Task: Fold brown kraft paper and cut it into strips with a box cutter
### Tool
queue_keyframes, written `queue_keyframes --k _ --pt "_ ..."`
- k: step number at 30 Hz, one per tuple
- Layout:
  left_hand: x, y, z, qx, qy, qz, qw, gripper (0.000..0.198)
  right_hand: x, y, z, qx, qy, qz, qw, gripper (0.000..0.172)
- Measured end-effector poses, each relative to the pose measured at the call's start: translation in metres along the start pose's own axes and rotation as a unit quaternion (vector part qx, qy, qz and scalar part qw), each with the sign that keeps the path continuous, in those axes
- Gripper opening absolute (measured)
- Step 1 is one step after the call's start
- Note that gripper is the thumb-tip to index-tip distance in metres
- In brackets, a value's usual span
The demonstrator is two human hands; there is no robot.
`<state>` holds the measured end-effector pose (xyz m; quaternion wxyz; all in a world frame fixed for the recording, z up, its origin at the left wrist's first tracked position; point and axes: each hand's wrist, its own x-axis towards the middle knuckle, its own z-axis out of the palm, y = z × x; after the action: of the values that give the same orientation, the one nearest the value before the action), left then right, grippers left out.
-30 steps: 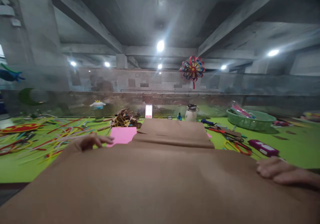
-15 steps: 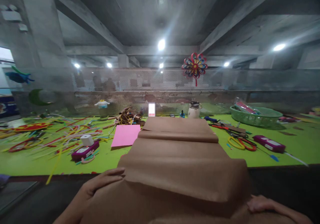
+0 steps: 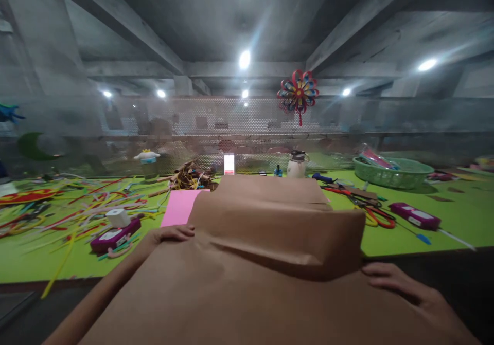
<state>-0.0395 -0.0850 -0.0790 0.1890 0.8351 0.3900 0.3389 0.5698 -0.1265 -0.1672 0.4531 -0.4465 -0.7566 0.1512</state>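
A large sheet of brown kraft paper point(image 3: 247, 283) fills the lower middle, running from the table toward me. It is creased, and a loose fold bulges up across its middle. My left hand point(image 3: 175, 233) grips the sheet's left edge, fingers on top and thumb hidden. At the right edge my right hand point(image 3: 397, 280) holds the paper with curled fingers, its thumb out of sight. A pink paper sheet point(image 3: 179, 209) lies partly covered by the brown paper's far left side.
Coloured pipe cleaners and strips point(image 3: 77, 216) litter the left side. A purple box point(image 3: 115, 237) carries a white cube point(image 3: 118, 218). Scissors point(image 3: 380, 216), another purple box point(image 3: 415, 216) and a green basket point(image 3: 393, 173) occupy the right. A bottle point(image 3: 296, 165) stands behind.
Both hands have moved up and forward with the brown paper, the right also inward. The fold now stands nearer the table and covers more of the pink sheet. The view has shifted slightly.
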Motion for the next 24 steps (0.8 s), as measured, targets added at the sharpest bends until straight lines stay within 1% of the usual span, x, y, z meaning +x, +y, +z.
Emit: queue_keyframes --k 2,3,5,7,9,11,13,15,16,17,19,21,24 --pt "-0.013 -0.004 0.009 0.009 -0.025 -0.020 0.999 0.053 -0.017 0.005 0.005 -0.019 -0.028 0.021 0.999 0.025" --pt "-0.018 -0.001 0.013 0.024 -0.034 -0.032 0.999 0.051 -0.024 0.006 0.004 -0.027 -0.049 0.032 0.998 0.025" --pt "-0.023 0.011 0.018 0.057 -0.062 -0.050 0.995 0.044 -0.033 0.003 -0.001 -0.036 -0.051 0.060 0.996 0.027" --pt "-0.024 0.021 0.019 0.076 -0.096 -0.037 0.992 0.041 -0.035 -0.003 -0.009 -0.035 -0.052 0.090 0.994 0.027" --pt "-0.022 0.023 0.019 0.073 -0.106 -0.009 0.992 0.037 -0.031 -0.010 -0.017 -0.010 -0.064 0.123 0.990 0.026" --pt "-0.020 0.017 0.019 0.053 -0.089 0.018 0.995 0.035 -0.021 -0.015 -0.023 0.054 -0.070 0.180 0.980 0.030" --pt "-0.019 0.009 0.021 0.040 -0.070 0.029 0.996 0.036 -0.008 -0.017 -0.026 0.145 -0.018 0.248 0.958 0.035" --pt "-0.020 0.005 0.025 0.045 -0.063 0.031 0.996 0.035 0.006 -0.021 -0.023 0.217 0.047 0.289 0.931 0.036" --pt "-0.021 0.004 0.026 0.052 -0.060 0.031 0.996 0.034 0.014 -0.024 -0.020 0.234 0.064 0.299 0.923 0.034" --pt "-0.023 0.004 0.028 0.059 -0.055 0.033 0.996 0.032 0.021 -0.027 -0.016 0.239 0.066 0.309 0.918 0.032" --pt "-0.028 0.005 0.031 0.074 -0.039 0.046 0.995 0.031 0.036 -0.035 -0.008 0.233 0.030 0.338 0.911 0.029" --pt "-0.033 0.005 0.032 0.091 -0.043 0.057 0.993 0.033 0.052 -0.040 -0.003 0.246 -0.016 0.360 0.900 0.025" --pt "-0.031 0.004 0.029 0.115 -0.042 0.039 0.992 0.037 0.079 -0.035 -0.006 0.306 -0.066 0.338 0.888 0.027"
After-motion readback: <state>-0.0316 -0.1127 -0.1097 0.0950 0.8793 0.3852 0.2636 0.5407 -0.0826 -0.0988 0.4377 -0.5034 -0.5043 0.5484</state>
